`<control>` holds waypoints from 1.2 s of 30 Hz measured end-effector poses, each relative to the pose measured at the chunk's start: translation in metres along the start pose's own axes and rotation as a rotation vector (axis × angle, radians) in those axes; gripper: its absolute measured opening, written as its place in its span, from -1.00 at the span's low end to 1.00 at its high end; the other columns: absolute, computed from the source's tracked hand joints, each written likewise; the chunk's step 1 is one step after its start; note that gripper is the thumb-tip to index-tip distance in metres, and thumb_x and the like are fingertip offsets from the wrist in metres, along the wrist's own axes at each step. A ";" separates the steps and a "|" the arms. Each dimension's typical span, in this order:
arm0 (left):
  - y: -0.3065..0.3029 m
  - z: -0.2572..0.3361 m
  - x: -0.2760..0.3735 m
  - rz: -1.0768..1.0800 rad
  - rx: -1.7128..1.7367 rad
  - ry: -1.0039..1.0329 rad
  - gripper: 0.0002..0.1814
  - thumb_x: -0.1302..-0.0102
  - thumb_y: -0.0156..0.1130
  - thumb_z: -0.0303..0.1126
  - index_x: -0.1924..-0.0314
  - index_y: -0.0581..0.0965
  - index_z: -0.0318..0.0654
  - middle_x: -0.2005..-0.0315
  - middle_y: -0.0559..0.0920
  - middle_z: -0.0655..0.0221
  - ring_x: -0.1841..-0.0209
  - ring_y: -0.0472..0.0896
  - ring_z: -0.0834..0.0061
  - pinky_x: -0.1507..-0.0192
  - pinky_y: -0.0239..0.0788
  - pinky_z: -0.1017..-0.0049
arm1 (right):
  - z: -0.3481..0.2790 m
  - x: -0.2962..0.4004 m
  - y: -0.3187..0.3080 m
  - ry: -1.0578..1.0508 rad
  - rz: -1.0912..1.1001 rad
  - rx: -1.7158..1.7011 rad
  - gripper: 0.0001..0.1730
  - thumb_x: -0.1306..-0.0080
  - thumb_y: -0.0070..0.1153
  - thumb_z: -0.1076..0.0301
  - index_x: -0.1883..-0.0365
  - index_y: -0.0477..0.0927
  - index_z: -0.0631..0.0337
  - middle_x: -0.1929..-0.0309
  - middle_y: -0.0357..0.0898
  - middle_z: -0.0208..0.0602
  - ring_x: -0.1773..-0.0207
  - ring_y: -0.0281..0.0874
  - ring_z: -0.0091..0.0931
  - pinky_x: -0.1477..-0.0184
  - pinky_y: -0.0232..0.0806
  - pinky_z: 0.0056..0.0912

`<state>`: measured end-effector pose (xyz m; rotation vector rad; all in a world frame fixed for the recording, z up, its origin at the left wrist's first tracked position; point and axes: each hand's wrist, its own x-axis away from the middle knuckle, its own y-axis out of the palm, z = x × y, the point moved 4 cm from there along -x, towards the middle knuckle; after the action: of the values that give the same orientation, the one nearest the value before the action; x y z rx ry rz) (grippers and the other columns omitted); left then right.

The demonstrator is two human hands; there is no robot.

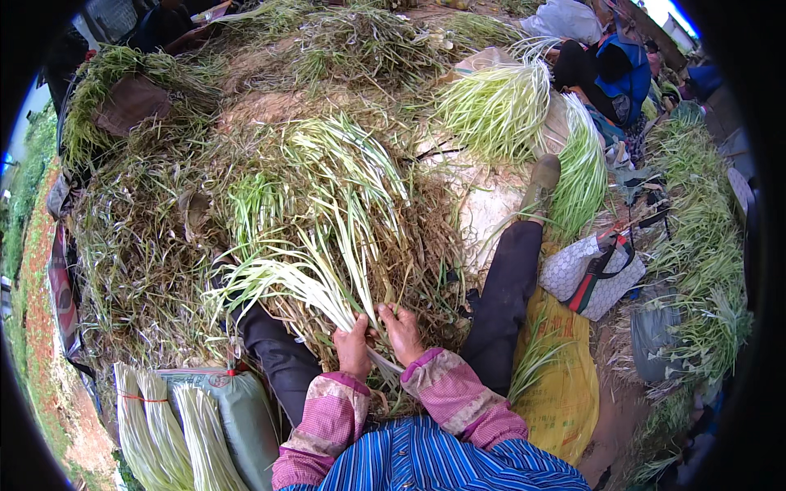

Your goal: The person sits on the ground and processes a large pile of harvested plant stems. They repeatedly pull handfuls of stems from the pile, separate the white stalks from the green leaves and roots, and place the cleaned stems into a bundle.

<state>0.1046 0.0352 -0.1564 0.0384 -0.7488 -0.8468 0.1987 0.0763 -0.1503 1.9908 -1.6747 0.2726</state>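
My left hand (354, 348) is closed around the white stems of a bunch of long leafy stalks (301, 285), whose pale green leaves fan out to the upper left. Close beside it on the right, my right hand (399, 331) pinches the lower end of a few more stalks (356, 251) between thumb and fingers. The white lower ends of the held bunch show below my hands. Beyond them, between my outstretched legs, lies a loose pile of uncleaned stalks (344, 153) with brown, withered leaves.
Bundled white stalks (206, 436) lie against a stuffed green sack (245, 411) at lower left. A yellow printed sack (552, 380) and a patterned handbag (592, 276) are on the right. Pale green bunches (500, 104) and another person (608, 73) are at upper right. Plant litter (135, 245) covers the left ground.
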 end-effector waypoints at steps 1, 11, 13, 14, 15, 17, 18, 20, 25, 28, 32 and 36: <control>0.000 -0.002 -0.001 -0.017 0.013 -0.044 -0.93 -0.14 0.06 -0.46 0.34 0.41 -0.21 0.60 0.46 0.50 0.67 0.38 0.69 0.70 0.17 0.70 | 0.003 -0.001 -0.001 0.070 0.005 -0.063 -0.75 -0.27 -0.12 0.24 0.32 0.48 0.24 0.55 0.42 -0.53 0.60 0.22 -0.75 0.60 0.14 -0.73; -0.003 0.001 0.007 -0.177 0.012 -0.152 -0.82 -0.16 0.11 -0.27 0.30 0.39 -0.17 0.63 0.40 0.53 0.67 0.34 0.69 0.68 0.16 0.69 | 0.036 -0.014 0.001 0.099 -0.035 -0.212 -0.72 -0.24 -0.08 0.20 0.29 0.45 0.25 0.58 0.41 -0.52 0.60 0.27 -0.69 0.61 0.17 -0.60; -0.014 0.000 0.009 -0.221 -0.003 -0.104 -0.76 -0.10 0.20 -0.25 0.30 0.42 -0.20 0.65 0.39 0.57 0.67 0.29 0.77 0.68 0.11 0.73 | 0.027 -0.010 0.011 -0.053 0.034 0.056 -0.74 -0.25 -0.11 0.23 0.34 0.43 0.28 0.62 0.41 -0.38 0.58 0.34 -0.52 0.55 0.19 -0.46; -0.016 0.004 0.008 -0.253 -0.142 -0.038 -0.76 -0.09 0.21 -0.27 0.30 0.45 -0.21 0.63 0.41 0.58 0.67 0.27 0.79 0.69 0.08 0.73 | 0.030 -0.015 0.009 -0.179 0.070 0.300 -0.75 -0.25 -0.13 0.25 0.38 0.41 0.29 0.64 0.40 -0.28 0.58 0.36 -0.41 0.54 0.21 -0.37; -0.022 0.004 0.003 -0.214 -0.301 -0.015 -0.78 -0.09 0.21 -0.32 0.30 0.46 -0.26 0.57 0.47 0.56 0.62 0.32 0.78 0.62 0.14 0.72 | 0.036 -0.016 0.007 -0.298 0.098 0.552 -0.76 -0.25 -0.15 0.26 0.42 0.38 0.29 0.66 0.40 -0.18 0.58 0.38 -0.29 0.52 0.23 -0.28; -0.027 0.007 0.003 -0.151 -0.341 0.075 -0.79 -0.13 0.15 -0.43 0.23 0.45 -0.35 0.47 0.52 0.53 0.47 0.40 0.73 0.43 0.23 0.69 | 0.033 -0.011 0.016 -0.330 0.060 0.893 -0.80 -0.24 -0.20 0.31 0.46 0.31 0.27 0.66 0.40 -0.05 0.57 0.41 -0.17 0.52 0.25 -0.21; -0.028 0.008 0.005 -0.130 -0.301 0.142 -0.80 -0.14 0.14 -0.44 0.23 0.45 -0.36 0.48 0.52 0.53 0.48 0.39 0.74 0.44 0.22 0.69 | 0.032 -0.009 0.015 -0.319 0.014 1.053 -0.83 -0.22 -0.21 0.34 0.44 0.29 0.27 0.65 0.42 -0.04 0.56 0.43 -0.15 0.51 0.27 -0.18; -0.032 0.012 0.015 -0.101 -0.277 0.230 -0.83 -0.14 0.14 -0.41 0.29 0.46 -0.33 0.53 0.51 0.53 0.55 0.35 0.76 0.52 0.15 0.72 | 0.028 -0.007 0.009 -0.201 -0.072 1.338 -0.87 -0.18 -0.23 0.39 0.39 0.26 0.29 0.62 0.45 0.01 0.49 0.48 -0.14 0.46 0.31 -0.15; -0.013 0.071 0.052 -0.035 -0.130 0.386 -0.88 -0.16 0.13 -0.41 0.34 0.45 -0.31 0.55 0.54 0.46 0.64 0.27 0.83 0.63 0.04 0.78 | 0.057 -0.018 -0.055 -0.066 -0.020 1.466 -0.84 -0.16 -0.23 0.42 0.37 0.29 0.37 0.56 0.47 0.07 0.46 0.48 -0.11 0.43 0.32 -0.13; -0.019 0.119 0.055 0.016 -0.043 0.491 -0.85 -0.16 0.12 -0.39 0.29 0.41 -0.28 0.53 0.54 0.35 0.71 0.30 0.77 0.71 0.05 0.80 | 0.056 -0.016 -0.083 -0.102 0.035 1.469 -0.81 -0.15 -0.27 0.39 0.35 0.31 0.33 0.55 0.47 0.07 0.45 0.46 -0.07 0.42 0.31 -0.07; -0.028 0.186 0.054 0.196 0.021 0.651 -0.81 -0.21 0.06 -0.30 0.24 0.41 -0.24 0.52 0.49 0.46 0.69 0.24 0.85 0.75 -0.03 0.84 | 0.025 -0.023 -0.116 -0.150 0.157 1.450 -0.84 -0.14 -0.26 0.39 0.41 0.30 0.32 0.57 0.46 0.08 0.45 0.46 -0.06 0.41 0.30 -0.02; -0.026 0.245 0.053 0.076 0.236 0.753 -0.81 -0.22 0.05 -0.27 0.28 0.41 -0.24 0.51 0.45 0.50 0.68 0.15 0.85 0.73 -0.08 0.83 | 0.018 -0.044 -0.164 -0.075 0.254 1.333 -0.82 -0.17 -0.14 0.33 0.40 0.30 0.28 0.56 0.43 0.10 0.42 0.43 -0.05 0.38 0.27 -0.03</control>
<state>-0.0408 0.0430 0.0496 0.5085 -0.1325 -0.5984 0.3436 0.1216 -0.2282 2.5692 -1.9945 1.8005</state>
